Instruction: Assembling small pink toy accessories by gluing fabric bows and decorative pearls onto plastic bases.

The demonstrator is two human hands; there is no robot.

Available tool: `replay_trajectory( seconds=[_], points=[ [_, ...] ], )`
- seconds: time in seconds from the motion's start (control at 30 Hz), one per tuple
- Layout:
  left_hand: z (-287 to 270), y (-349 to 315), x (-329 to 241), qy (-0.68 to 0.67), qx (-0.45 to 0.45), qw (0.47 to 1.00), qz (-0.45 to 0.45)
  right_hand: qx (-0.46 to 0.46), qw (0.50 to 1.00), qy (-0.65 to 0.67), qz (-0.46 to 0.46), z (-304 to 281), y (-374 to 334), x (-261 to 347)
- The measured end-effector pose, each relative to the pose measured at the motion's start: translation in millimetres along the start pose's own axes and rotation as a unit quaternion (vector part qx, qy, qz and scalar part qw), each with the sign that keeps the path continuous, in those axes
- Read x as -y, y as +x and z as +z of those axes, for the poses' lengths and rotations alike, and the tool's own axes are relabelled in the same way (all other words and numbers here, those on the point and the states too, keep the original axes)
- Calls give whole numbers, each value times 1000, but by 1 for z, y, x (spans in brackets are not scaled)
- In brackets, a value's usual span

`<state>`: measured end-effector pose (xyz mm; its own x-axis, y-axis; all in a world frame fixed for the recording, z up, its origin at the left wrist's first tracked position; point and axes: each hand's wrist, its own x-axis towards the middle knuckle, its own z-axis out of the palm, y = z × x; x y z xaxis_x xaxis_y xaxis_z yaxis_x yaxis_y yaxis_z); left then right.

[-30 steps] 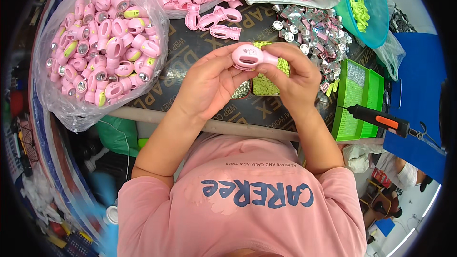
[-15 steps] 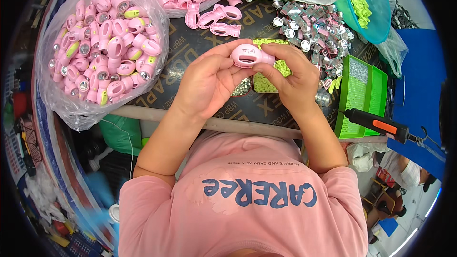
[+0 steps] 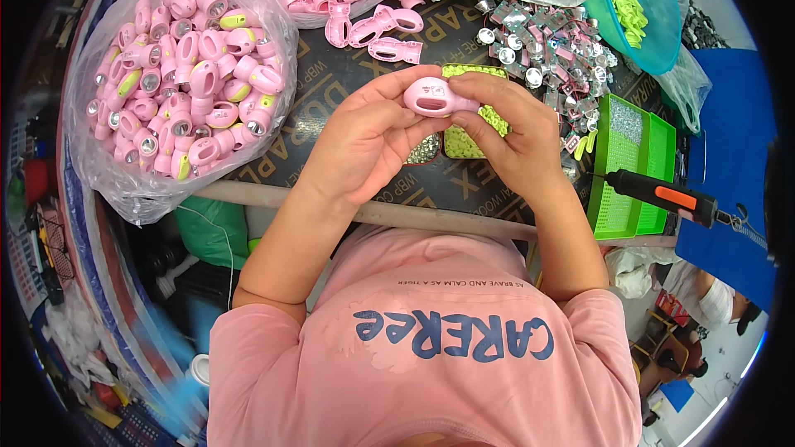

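From my remote seat I've got the left hand (image 3: 368,136) and right hand (image 3: 517,128) both gripping one pink torch body (image 3: 429,98), held up over the worktop (image 3: 472,194). Its shell looks joined to me, but I can't tell if it's finished. Below sits a box of yellow-green bits (image 3: 465,147). Off left, the bagged torches (image 3: 178,99) look done. Plenty left though: silver innards (image 3: 538,41), then loose pink half-shells (image 3: 394,51) further back.
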<state>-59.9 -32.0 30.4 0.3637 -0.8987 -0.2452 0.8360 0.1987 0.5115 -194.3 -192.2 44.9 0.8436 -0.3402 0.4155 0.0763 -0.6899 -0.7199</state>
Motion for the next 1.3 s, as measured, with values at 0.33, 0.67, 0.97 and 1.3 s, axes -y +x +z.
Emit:
replay_trajectory(
  seconds=[0.33, 0.67, 0.97, 1.3],
  points=[
    [7, -3, 0, 49, 16, 998, 32, -4, 980, 185, 78, 4, -5, -3],
    [10, -7, 0, 300, 25, 943, 141, 14, 981, 184, 56, -1, -4, -2],
    [-1, -5, -6, 262, 60, 951, 154, 15, 927, 359, 111, 0, -7, -3],
    [0, -9, -8, 238, 44, 958, 155, -22, 981, 190, 15, 3, -1, 3]
  ],
)
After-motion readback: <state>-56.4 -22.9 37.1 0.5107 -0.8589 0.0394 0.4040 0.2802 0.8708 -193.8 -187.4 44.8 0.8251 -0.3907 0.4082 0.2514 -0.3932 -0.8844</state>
